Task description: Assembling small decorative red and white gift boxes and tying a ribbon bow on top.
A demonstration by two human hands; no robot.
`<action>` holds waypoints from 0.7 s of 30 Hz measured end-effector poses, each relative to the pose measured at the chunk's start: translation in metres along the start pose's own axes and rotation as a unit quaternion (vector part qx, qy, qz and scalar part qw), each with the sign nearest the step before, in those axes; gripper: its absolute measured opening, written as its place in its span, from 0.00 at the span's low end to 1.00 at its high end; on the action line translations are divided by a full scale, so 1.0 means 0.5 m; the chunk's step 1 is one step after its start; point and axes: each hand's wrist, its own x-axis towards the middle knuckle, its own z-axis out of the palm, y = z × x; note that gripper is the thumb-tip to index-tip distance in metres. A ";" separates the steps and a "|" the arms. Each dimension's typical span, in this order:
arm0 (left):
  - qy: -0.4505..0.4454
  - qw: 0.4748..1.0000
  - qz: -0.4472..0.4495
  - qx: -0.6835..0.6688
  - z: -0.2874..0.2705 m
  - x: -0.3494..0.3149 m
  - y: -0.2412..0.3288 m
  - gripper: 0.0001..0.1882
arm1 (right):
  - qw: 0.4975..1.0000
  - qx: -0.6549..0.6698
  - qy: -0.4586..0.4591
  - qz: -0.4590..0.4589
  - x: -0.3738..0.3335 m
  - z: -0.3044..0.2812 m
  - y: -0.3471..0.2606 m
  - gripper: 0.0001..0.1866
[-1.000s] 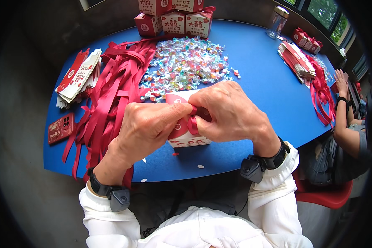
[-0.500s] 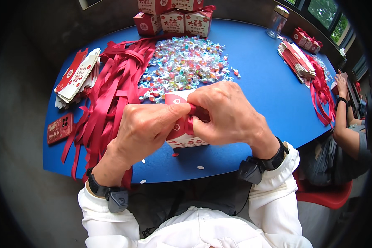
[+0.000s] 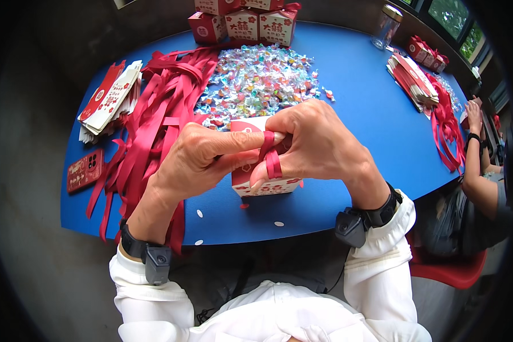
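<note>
A small red-and-white printed gift box stands on the blue table in front of me, its top mostly covered by my hands. Over that top, a dark red ribbon runs in loops between my fingers. My left hand pinches the ribbon from the left, index finger and thumb stretched toward the right hand. From the right, my right hand curls its fingers round the ribbon, and a loop lies across its thumb. Whether a knot lies beneath the fingers is hidden.
Behind the box spreads a heap of wrapped candies. Loose red ribbons, folded flat cartons and a red phone lie left. Finished boxes are stacked at the back; a glass jar stands back right. Another person's arm is far right.
My fingers have shifted on the ribbon: a loop now shows over my right thumb, and the left index finger reaches farther across. The box stays beneath my hands.
</note>
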 end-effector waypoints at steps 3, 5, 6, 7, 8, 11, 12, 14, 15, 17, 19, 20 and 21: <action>-0.004 1.000 0.004 0.014 0.002 0.003 0.004 0.18 | 1.000 0.003 0.006 -0.006 -0.004 0.000 0.000 0.33; -0.004 0.999 0.020 0.046 0.001 0.002 0.008 0.17 | 1.000 -0.001 -0.005 0.003 -0.002 0.001 -0.002 0.32; -0.005 0.997 0.030 0.067 0.000 0.002 0.010 0.17 | 1.000 -0.007 -0.008 0.007 -0.003 0.000 -0.003 0.32; -0.006 0.995 0.039 0.088 -0.001 0.003 0.011 0.17 | 1.000 -0.012 -0.012 0.010 -0.005 -0.002 -0.004 0.31; 0.011 0.995 0.043 0.084 0.002 0.002 0.010 0.15 | 1.000 -0.018 -0.016 0.014 -0.006 -0.003 -0.005 0.31; 0.043 0.996 0.037 0.069 0.015 0.001 0.011 0.10 | 1.000 -0.016 -0.006 0.020 -0.005 0.001 -0.012 0.25; 0.040 0.997 0.025 0.062 0.013 0.002 0.019 0.09 | 1.000 -0.015 -0.001 0.010 -0.005 0.005 -0.010 0.22; 0.045 0.998 0.010 0.044 0.015 0.003 0.021 0.07 | 1.000 -0.013 0.011 -0.008 -0.006 0.015 -0.002 0.16; 0.053 0.998 0.008 0.033 0.017 0.003 0.021 0.06 | 1.000 -0.008 0.009 -0.009 -0.006 0.014 -0.003 0.15; 0.058 0.998 -0.002 0.018 0.018 0.002 0.023 0.05 | 1.000 0.001 0.007 -0.011 -0.006 0.012 -0.005 0.14; 0.051 0.999 -0.018 0.006 0.017 0.002 0.027 0.04 | 1.000 0.001 0.001 -0.020 -0.008 0.009 -0.002 0.14; 0.048 0.999 -0.021 0.003 0.017 0.003 0.029 0.04 | 1.000 0.001 -0.001 -0.025 -0.009 0.007 -0.001 0.14; 0.044 0.999 -0.025 0.001 0.017 0.003 0.029 0.04 | 1.000 0.008 -0.010 -0.026 -0.009 0.005 0.000 0.14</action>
